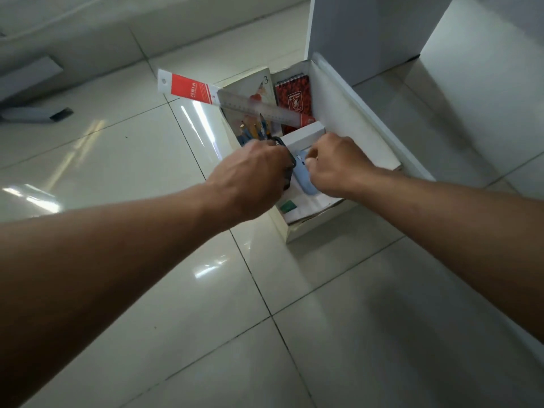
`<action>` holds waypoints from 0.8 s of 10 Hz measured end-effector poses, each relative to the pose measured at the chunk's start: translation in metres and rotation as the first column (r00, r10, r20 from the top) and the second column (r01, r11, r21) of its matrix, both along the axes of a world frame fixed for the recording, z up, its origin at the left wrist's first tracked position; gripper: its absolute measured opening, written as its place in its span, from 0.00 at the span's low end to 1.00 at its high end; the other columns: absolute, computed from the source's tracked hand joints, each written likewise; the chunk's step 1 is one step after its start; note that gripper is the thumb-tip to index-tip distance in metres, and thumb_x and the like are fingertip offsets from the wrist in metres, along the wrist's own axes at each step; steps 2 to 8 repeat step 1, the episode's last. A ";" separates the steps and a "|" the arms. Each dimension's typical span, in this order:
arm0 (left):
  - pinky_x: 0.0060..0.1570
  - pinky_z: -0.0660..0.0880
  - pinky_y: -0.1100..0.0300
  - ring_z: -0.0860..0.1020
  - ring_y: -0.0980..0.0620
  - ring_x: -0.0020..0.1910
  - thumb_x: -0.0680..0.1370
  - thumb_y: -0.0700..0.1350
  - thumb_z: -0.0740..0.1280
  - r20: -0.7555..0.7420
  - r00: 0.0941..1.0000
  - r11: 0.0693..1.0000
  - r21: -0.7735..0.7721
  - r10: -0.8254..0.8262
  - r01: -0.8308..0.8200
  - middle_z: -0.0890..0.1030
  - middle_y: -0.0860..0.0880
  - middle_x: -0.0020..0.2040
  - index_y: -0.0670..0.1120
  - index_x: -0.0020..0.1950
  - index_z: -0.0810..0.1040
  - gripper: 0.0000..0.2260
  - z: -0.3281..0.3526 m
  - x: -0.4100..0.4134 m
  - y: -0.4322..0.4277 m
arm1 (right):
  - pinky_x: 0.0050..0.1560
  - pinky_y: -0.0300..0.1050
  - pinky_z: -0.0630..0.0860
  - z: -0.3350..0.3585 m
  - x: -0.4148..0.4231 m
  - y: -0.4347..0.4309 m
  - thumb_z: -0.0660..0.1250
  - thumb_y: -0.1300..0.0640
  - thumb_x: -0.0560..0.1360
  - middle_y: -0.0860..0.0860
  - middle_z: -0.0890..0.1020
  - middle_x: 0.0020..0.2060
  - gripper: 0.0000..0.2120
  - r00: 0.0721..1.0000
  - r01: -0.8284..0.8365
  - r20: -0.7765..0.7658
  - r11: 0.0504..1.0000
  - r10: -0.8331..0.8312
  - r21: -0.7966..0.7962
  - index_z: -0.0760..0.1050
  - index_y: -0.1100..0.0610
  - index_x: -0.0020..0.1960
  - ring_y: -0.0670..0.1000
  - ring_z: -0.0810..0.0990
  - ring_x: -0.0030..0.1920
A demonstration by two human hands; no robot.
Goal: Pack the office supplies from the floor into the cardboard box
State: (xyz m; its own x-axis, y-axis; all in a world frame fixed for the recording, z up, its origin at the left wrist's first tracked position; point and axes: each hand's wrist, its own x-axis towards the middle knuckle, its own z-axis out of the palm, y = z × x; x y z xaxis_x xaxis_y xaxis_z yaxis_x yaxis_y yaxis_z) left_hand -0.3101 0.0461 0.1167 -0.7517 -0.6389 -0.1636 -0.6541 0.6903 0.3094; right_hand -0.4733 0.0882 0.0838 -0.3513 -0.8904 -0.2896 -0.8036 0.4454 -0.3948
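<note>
A white cardboard box [347, 113] stands open on the tiled floor. Inside lie a red spiral notebook [294, 95], a pale illustrated booklet [253, 89], several pencils [256, 128] and a small white box [306, 132]. A clear ruler in a red and white sleeve [206, 91] rests slanted across the box's left rim, sticking out over the floor. My left hand [250, 175] is closed on a black mesh holder [287, 172] at the box's near left. My right hand [335, 163] grips a light blue stapler-like object [306, 179] inside the box.
A white cabinet or pillar [368, 30] rises just behind the box. A grey metal furniture foot [38, 113] lies on the floor at far left. Glossy tiles [265, 304] spread in front of the box.
</note>
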 end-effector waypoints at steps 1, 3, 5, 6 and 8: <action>0.74 0.66 0.44 0.65 0.39 0.77 0.85 0.48 0.56 -0.034 0.989 0.979 -0.145 0.142 -0.146 0.66 0.39 0.78 0.44 0.81 0.62 0.24 0.007 0.024 0.006 | 0.66 0.57 0.74 0.021 0.021 0.014 0.59 0.51 0.84 0.57 0.79 0.64 0.20 0.990 -0.117 -0.098 0.979 0.101 -0.165 0.72 0.56 0.73 0.59 0.77 0.64; 0.74 0.66 0.44 0.65 0.39 0.77 0.85 0.48 0.56 -0.034 0.989 0.979 -0.145 0.142 -0.146 0.66 0.39 0.78 0.44 0.81 0.62 0.24 0.007 0.024 0.006 | 0.66 0.57 0.74 0.021 0.021 0.014 0.59 0.51 0.84 0.57 0.79 0.64 0.20 0.990 -0.117 -0.098 0.979 0.101 -0.165 0.72 0.56 0.73 0.59 0.77 0.64; 0.74 0.66 0.44 0.65 0.39 0.77 0.85 0.48 0.56 -0.034 0.989 0.979 -0.145 0.142 -0.146 0.66 0.39 0.78 0.44 0.81 0.62 0.24 0.007 0.024 0.006 | 0.66 0.57 0.74 0.021 0.021 0.014 0.59 0.51 0.84 0.57 0.79 0.64 0.20 0.990 -0.117 -0.098 0.979 0.101 -0.165 0.72 0.56 0.73 0.59 0.77 0.64; 0.74 0.66 0.44 0.65 0.39 0.77 0.85 0.48 0.56 -0.034 0.989 0.979 -0.145 0.142 -0.146 0.66 0.39 0.78 0.44 0.81 0.62 0.24 0.007 0.024 0.006 | 0.66 0.57 0.74 0.021 0.021 0.014 0.59 0.51 0.84 0.57 0.79 0.64 0.20 0.990 -0.117 -0.098 0.979 0.101 -0.165 0.72 0.56 0.73 0.59 0.77 0.64; 0.74 0.66 0.44 0.65 0.39 0.77 0.85 0.48 0.56 -0.034 0.989 0.979 -0.145 0.142 -0.146 0.66 0.39 0.78 0.44 0.81 0.62 0.24 0.007 0.024 0.006 | 0.66 0.57 0.74 0.021 0.021 0.014 0.59 0.51 0.84 0.57 0.79 0.64 0.20 0.990 -0.117 -0.098 0.979 0.101 -0.165 0.72 0.56 0.73 0.59 0.77 0.64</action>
